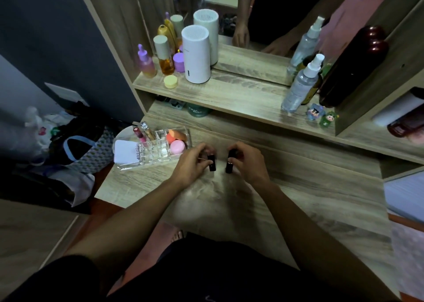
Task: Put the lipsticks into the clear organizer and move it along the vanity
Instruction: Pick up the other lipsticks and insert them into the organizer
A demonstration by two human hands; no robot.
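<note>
Each of the hands pinches one black lipstick upright on the desk (252, 205), left hand (192, 161) on the left lipstick (211, 163), right hand (249, 161) on the right lipstick (230, 161), probably ready to lift them into the clear organizer (152, 149) just beside them at the desk's left edge.

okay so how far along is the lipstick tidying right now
Partly done: the clear organizer already holds two tubes and sponges. In hand: the left hand and right hand each grip a black lipstick on the vanity. Left: slot both in, then move the organizer.
</note>
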